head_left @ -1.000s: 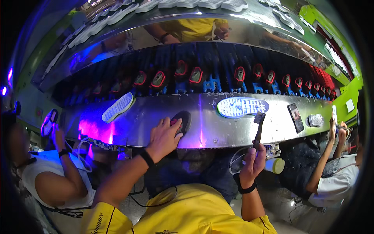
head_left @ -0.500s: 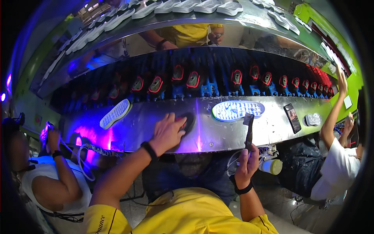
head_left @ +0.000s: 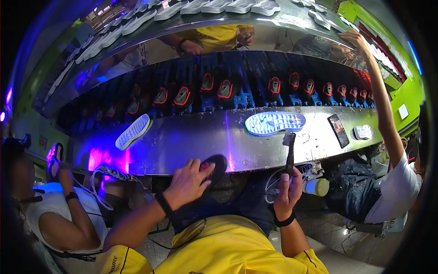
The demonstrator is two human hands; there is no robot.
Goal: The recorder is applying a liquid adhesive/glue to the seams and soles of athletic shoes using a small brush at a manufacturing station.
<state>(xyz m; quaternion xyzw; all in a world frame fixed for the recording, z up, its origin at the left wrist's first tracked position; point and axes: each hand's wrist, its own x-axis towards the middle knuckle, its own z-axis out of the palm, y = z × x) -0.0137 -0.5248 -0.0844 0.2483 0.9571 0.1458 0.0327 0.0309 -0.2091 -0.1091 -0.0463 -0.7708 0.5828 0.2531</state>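
In my left hand (head_left: pixel 189 181) is a dark shoe upper (head_left: pixel 220 168) with a red collar, gripped at its opening just in front of the bench edge. My right hand (head_left: pixel 289 194) holds a black-handled brush (head_left: pixel 290 153) upright, its fingers wrapped round the lower handle. The bristle end stands before a white shoe sole (head_left: pixel 275 124) with a blue-tinted tread pattern, which lies on the metal bench (head_left: pixel 191 132). Another pale sole (head_left: pixel 132 132) rests at a slant on the bench's left part, under purple light.
Behind the bench runs a row of dark shoes with red collars (head_left: pixel 225 89) on blue supports. White soles (head_left: pixel 213 6) line the shelf above. A phone (head_left: pixel 338 131) lies at right. A lidded pot (head_left: pixel 316 187) hangs below the edge. Co-workers sit on both sides.
My left hand has drawn the shoe upper toward me, off the bench's front edge. The right hand with the brush has hardly moved. The right co-worker's raised arm has swung left toward the shelf.
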